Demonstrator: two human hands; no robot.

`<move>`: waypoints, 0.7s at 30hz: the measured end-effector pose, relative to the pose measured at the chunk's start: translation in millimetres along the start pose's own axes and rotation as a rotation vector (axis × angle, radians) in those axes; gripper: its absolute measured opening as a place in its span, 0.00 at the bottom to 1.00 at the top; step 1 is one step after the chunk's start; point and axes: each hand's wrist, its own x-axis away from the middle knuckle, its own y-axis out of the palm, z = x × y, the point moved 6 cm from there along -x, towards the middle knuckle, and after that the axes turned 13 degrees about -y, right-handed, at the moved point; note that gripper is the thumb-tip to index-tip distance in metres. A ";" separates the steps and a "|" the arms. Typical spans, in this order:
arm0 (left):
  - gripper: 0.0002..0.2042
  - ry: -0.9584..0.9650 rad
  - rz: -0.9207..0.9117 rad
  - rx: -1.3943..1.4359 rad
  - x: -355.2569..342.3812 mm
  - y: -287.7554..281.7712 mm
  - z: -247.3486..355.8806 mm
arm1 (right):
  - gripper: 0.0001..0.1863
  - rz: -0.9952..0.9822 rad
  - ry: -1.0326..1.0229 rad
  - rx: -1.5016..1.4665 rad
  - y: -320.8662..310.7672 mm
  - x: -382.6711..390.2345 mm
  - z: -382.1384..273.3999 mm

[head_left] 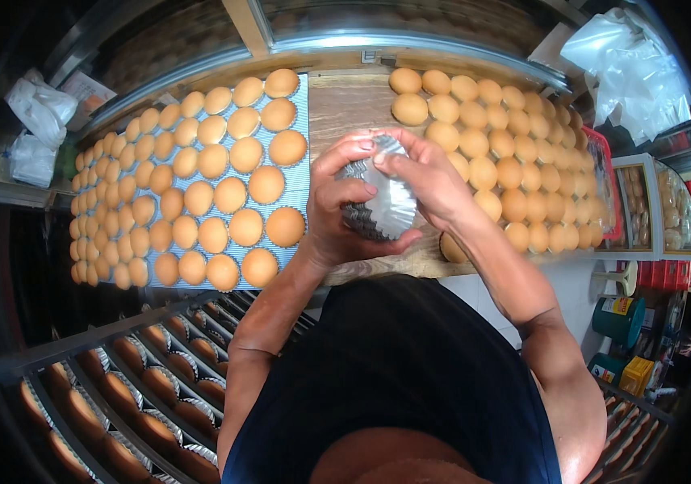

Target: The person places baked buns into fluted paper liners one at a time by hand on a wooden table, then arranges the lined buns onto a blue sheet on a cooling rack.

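Observation:
A stack of fluted silver metal cake molds (386, 202) is held upright between both hands above the wooden table. My left hand (337, 202) is wrapped round the stack's left side and underneath, fingers curved on it. My right hand (422, 173) grips the top and right side, its thumb pressed on the rim. Round golden cakes (266, 185) sit in rows in fluted cases on a blue-striped sheet (302, 137) to the left. More rows of golden cakes (508, 173) lie on the wood to the right.
Bare wood (337, 97) shows between the two groups. Racks of cakes in molds (131, 403) stand at the lower left and lower right. Plastic bags (628, 60) lie at both upper sides. A glass display case (632, 206), red crates (660, 274) and green containers (613, 317) are at the right.

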 end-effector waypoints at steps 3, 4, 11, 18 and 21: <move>0.42 -0.016 0.004 0.025 -0.4 0.7 0.1 | 0.21 -0.041 0.008 0.007 4.9 -3.5 -9.8; 0.42 -0.036 -0.017 0.036 -0.2 1.9 -1.1 | 0.21 -0.030 -0.023 0.077 3.4 -1.2 -13.5; 0.43 -0.096 -0.019 -0.001 -2.6 2.6 -6.2 | 0.15 0.016 -0.215 0.414 -27.0 6.1 -33.2; 0.40 -0.031 -0.090 0.037 -4.2 14.8 -0.3 | 0.04 0.014 -0.266 0.505 -33.0 2.3 -39.5; 0.38 -0.018 -0.141 0.046 -3.3 16.3 5.5 | 0.04 -0.007 -0.191 0.489 -33.4 3.0 -41.8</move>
